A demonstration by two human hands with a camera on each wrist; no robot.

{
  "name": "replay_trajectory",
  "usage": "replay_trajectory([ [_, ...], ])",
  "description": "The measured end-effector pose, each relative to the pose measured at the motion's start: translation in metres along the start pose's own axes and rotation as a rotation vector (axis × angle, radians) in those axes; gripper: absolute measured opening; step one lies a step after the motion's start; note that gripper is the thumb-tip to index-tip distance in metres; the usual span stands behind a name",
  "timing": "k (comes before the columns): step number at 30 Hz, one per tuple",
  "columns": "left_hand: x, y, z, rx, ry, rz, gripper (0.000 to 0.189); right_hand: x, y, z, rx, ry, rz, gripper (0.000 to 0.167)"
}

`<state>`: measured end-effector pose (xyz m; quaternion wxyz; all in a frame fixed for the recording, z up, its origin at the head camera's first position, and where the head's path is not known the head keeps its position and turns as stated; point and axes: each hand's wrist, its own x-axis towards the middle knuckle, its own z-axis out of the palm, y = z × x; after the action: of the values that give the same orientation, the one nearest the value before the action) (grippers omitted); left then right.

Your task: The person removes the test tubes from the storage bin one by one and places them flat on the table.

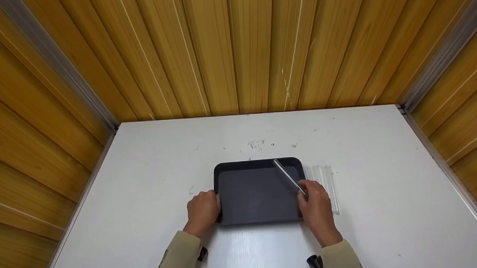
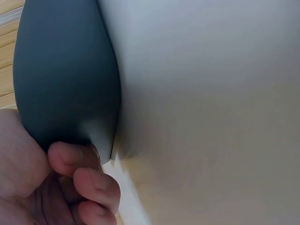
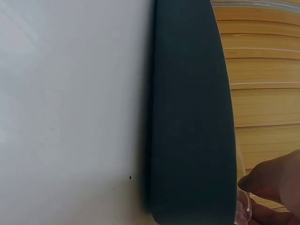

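A dark grey rectangular tray (image 1: pixel 256 195) lies on the white table, its long side toward me. My left hand (image 1: pixel 202 210) grips its left wall; the left wrist view shows curled fingers (image 2: pixel 96 187) at the tray's edge. Between thumb and fingers, my right hand (image 1: pixel 317 204) pinches a clear tube (image 1: pixel 286 174), which slants over the tray's right part with its far end near the back rim. In the right wrist view, the tube's rounded near end (image 3: pixel 244 206) shows beside the thumb, past the tray's front wall (image 3: pixel 194 112).
Several clear tubes (image 1: pixel 326 182) lie side by side against the right of the tray, partly covered by my right hand. Wood-patterned panels (image 1: pixel 251 54) enclose the white table (image 1: pixel 144 173) at the back and both sides. Dark scuffs mark the tabletop behind the tray.
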<state>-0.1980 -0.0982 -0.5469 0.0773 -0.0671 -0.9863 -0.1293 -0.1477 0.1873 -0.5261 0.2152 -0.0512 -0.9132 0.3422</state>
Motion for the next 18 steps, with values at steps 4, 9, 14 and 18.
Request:
replay_trajectory([
  [4, 0.001, 0.001, 0.0, 0.002, 0.005, 0.02, 0.03, -0.001, 0.004, -0.003, -0.002, 0.017, 0.025, 0.025],
  [9, 0.001, 0.001, 0.001, -0.009, 0.009, 0.021, 0.031, -0.002, 0.008, -0.008, -0.001, 0.046, 0.02, 0.024],
  [14, 0.001, 0.001, -0.002, -0.023, -0.033, -0.013, 0.034, -0.002, 0.012, -0.013, 0.016, 0.046, 0.026, 0.025],
  [18, 0.001, -0.001, -0.004, -0.027, -0.059, -0.022, 0.034, -0.002, 0.016, -0.016, 0.014, 0.047, 0.061, 0.024],
])
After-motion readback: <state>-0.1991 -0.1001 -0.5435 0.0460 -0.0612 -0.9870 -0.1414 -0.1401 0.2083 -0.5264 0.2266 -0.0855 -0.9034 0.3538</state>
